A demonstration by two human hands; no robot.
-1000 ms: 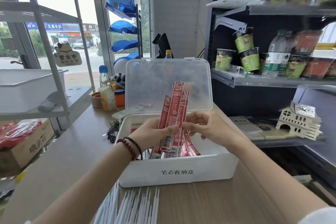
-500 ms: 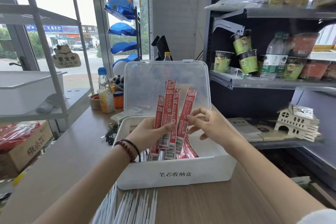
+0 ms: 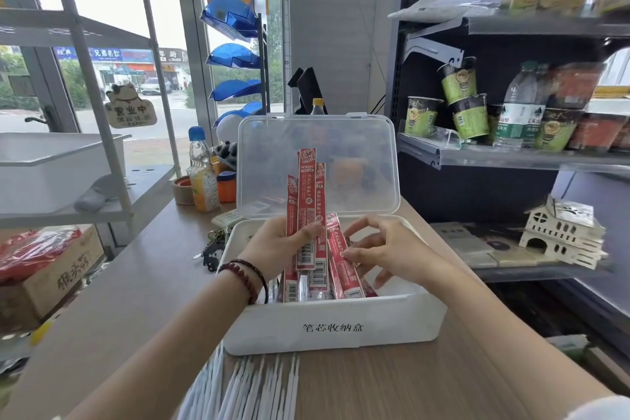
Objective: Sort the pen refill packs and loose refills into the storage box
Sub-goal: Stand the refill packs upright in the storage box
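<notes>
A white storage box (image 3: 334, 326) with a clear lid (image 3: 354, 160) standing open sits on the wooden counter. My left hand (image 3: 276, 245) grips a bunch of red refill packs (image 3: 308, 194) upright over the box. My right hand (image 3: 385, 249) pinches one red pack (image 3: 341, 262) that leans inside the box among other red packs. Several loose white refills (image 3: 252, 385) lie on the counter in front of the box, near the bottom edge of the view.
A key bunch (image 3: 213, 249) lies left of the box. Behind it stand a drink bottle (image 3: 203, 174), a tape roll (image 3: 184, 189) and an orange cup. A metal shelf with cup noodles (image 3: 463, 102) and bottles is at the right, a wire rack at the left.
My right hand has taken one red pack from the bunch and lowered it into the box. My left hand still holds the other packs upright.
</notes>
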